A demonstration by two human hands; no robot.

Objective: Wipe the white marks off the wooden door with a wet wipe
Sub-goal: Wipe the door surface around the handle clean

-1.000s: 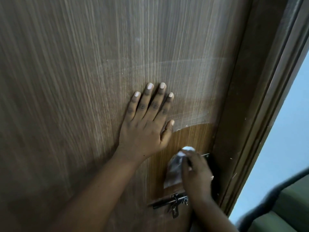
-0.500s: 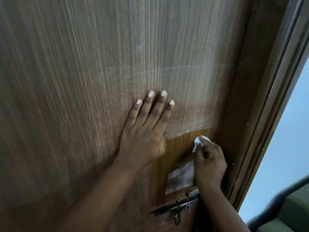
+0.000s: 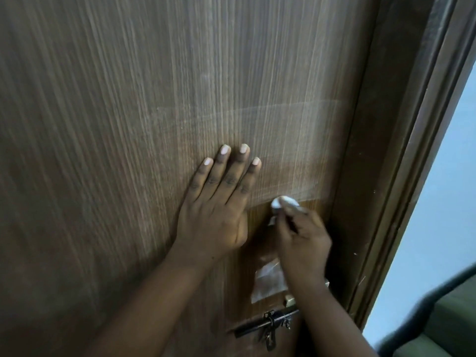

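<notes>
The wooden door (image 3: 128, 124) fills the view, with a hazy white film (image 3: 291, 150) over its right middle part. My left hand (image 3: 216, 207) lies flat on the door, fingers spread upward. Just to its right, my right hand (image 3: 301, 238) is closed around a bunched white wet wipe (image 3: 279, 202) and presses it on the door at the lower edge of the film. Below that edge the wood is darker and cleaner. A pale rectangular patch (image 3: 268, 282) shows under my right wrist.
A black slide bolt (image 3: 268, 324) sits low on the door, below my right forearm. The dark door frame (image 3: 386, 176) runs along the right side, with a pale wall (image 3: 443, 191) beyond it and a dark green seat (image 3: 438, 328) at the bottom right.
My right hand has carried the wipe upward from near the bolt to the lower edge of the white film. The left hand stays flat on the door.
</notes>
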